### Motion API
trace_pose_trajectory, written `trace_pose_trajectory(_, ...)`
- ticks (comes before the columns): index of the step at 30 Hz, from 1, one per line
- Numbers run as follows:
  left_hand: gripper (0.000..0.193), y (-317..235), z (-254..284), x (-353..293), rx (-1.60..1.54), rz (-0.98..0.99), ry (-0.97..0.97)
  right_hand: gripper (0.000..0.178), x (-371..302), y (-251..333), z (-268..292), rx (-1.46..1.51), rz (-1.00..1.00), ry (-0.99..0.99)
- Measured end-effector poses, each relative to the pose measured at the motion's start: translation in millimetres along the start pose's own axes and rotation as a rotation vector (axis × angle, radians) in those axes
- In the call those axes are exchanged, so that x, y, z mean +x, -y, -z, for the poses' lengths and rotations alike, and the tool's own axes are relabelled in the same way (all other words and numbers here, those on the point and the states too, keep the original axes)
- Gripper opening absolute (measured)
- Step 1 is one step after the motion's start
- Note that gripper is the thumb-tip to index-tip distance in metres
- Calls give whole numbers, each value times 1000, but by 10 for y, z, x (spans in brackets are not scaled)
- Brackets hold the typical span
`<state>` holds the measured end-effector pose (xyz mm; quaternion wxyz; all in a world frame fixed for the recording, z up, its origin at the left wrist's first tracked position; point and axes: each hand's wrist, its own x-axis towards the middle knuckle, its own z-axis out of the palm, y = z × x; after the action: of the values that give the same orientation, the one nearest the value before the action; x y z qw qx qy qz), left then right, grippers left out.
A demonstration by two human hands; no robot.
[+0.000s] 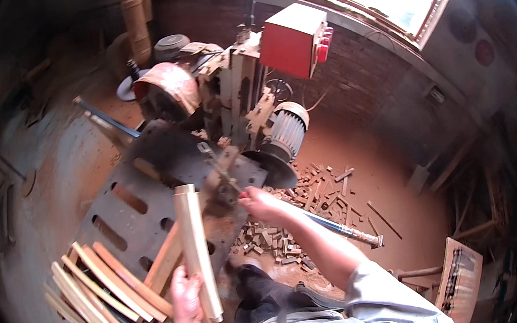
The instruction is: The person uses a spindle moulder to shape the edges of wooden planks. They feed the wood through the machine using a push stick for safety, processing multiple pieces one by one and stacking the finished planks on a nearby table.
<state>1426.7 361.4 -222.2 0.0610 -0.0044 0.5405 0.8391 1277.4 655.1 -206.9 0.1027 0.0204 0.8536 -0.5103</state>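
My left hand [186, 297] is closed on the left edge of a pale, slightly curved wooden strip [193, 240], which stands out over the machine's near edge. Its far end lies close to a wooden block and clamp on the grey slotted metal table [100, 210]. A browner board [166, 260] slants beneath it. My right hand [260, 203] is closed at the near end of a thin metal lever [220, 168] by the clamp. To the left of my left hand, several curved wooden strips [103, 290] lie side by side in a stack.
A red control box [288, 41] stands above the machine, with a grey motor [289, 130] and dark disc [275, 167] below it. Small offcuts [302, 204] cover the dusty floor to the right. A metal bar [348, 230] juts out under my right forearm.
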Motion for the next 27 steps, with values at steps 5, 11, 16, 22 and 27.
trace_pose_trajectory(5, 28, 317, -543, -613, -78, 43, -42, 21, -884, -327, 360, 64, -122, 38)
trace_pose_trajectory(11, 32, 859, -1209, -987, 78, -51, 36, 26, -1443, -1475, 828, -125, 14, -24)
trace_pose_trajectory(16, 37, 1262, -2017, -1419, 253, -171, 23, 30, -2241, -1745, 913, -26, 212, -71)
trace_pose_trajectory(22, 39, 1561, -3835, -1690, 430, 107, 209, 61, -3460, -2458, 1472, 255, 483, -438)
trace_pose_trajectory(27, 54, 2414, -4543, -1410, 720, -60, 623, 60, -4420, -2655, 2184, 756, 333, -551)
